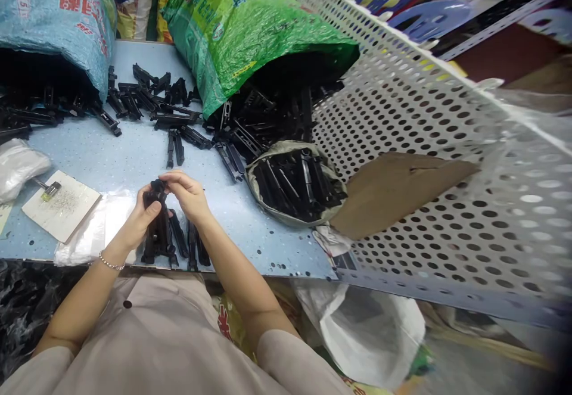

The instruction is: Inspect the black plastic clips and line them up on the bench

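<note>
Near the table's front edge, my left hand [142, 219] is closed around a long black plastic part [157, 219] held roughly upright. My right hand [187, 195] pinches at the top end of the same part with thumb and fingers. Several more black plastic parts [192, 246] lie just beneath and beside my hands. Behind them two similar pieces [175, 148] rest side by side on the blue table [227, 204]. A stack of clear plastic bags [107, 222] lies left of my left hand.
A green sack [250, 31] and a blue sack [53, 14] spill black parts at the back. An open cloth bag [295, 219] holds more. White perforated panels [402, 109] border the right, with cardboard [402, 192]. A small board [62, 204] sits left; a white sack [370, 335] stands below.
</note>
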A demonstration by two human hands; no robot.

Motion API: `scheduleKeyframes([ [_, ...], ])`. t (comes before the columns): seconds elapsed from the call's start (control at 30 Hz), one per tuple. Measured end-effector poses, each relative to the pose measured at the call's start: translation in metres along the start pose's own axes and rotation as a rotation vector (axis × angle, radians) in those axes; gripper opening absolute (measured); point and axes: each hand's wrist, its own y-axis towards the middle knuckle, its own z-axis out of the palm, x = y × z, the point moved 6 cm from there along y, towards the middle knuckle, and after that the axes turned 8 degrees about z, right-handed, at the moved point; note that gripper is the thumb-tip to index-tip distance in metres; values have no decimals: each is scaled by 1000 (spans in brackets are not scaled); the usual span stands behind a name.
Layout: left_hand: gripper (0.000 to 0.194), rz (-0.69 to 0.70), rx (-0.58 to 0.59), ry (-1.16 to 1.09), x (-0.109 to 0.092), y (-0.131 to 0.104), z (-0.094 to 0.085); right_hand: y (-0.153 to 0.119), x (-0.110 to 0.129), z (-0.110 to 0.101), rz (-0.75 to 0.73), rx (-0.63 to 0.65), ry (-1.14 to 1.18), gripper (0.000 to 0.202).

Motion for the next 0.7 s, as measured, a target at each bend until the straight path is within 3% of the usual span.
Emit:
scheduleKeyframes([
  [0.07, 46, -42, -57, -46, 2, -1, -3, -6, 5, 0, -54, -14, -102, 33],
  [0.17, 41, -47, -152, -5, 2, 0, -13, -17, 17, 3, -269, -5, -450, 37],
  [0.27, 44, -82, -133, 31, 6, 3, -11, -18, 17, 13, -400, 68, -760, 34],
  [0.47, 51, -122, -206, 13, 11, 10, -12, -13, 15, 7, -244, -65, -683, 38],
  [0.53, 52, -114, -232, 26, 8, 12, -20, -28, 19, 12, -282, 1, -701, 41],
  [0.6, 54, -105, -240, 38, 5, 14, -25, -51, 18, 26, -403, 162, -796, 41],
  [0.7, 55, -113, -209, 31, 5, 17, -23, -81, 4, 45, -535, 288, -941, 38],
])
